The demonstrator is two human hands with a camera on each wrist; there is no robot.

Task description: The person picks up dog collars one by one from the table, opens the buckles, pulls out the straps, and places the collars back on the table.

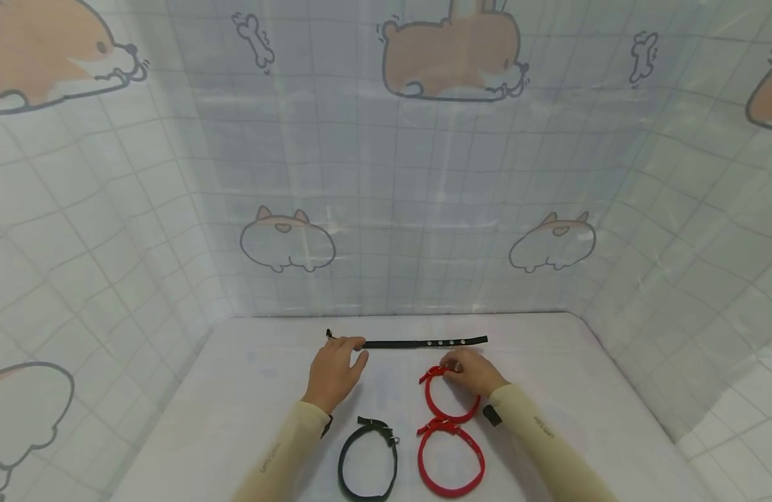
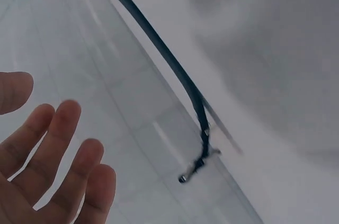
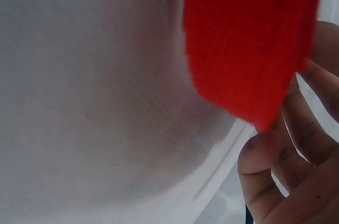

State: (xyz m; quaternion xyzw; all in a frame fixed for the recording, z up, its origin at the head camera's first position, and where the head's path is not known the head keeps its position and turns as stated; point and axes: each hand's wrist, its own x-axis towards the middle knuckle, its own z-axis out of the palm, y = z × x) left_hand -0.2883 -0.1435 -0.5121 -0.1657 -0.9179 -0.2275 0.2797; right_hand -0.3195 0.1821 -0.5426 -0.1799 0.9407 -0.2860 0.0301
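A black collar [image 1: 417, 344] lies unfastened and straight across the far side of the table. My left hand [image 1: 332, 374] is at its buckle end, fingers loosely spread; the left wrist view shows the hand [image 2: 55, 166] apart from the black collar [image 2: 159, 46]. On the right, my right hand [image 1: 475, 373] pinches the upper red collar [image 1: 431, 401] near its buckle. That red collar is fastened into a ring. Close up, the red strap [image 3: 243, 38] covers part of the right hand [image 3: 302, 176], so the exact contact is hidden.
Nearer to me, a second red collar [image 1: 421, 464] lies as a ring, touching the upper one. A dark green-black collar [image 1: 342, 460], also buckled into a ring, lies to its left. White sheeting with cartoon dogs [image 1: 392, 174] walls the white table [image 1: 235, 390] on several sides.
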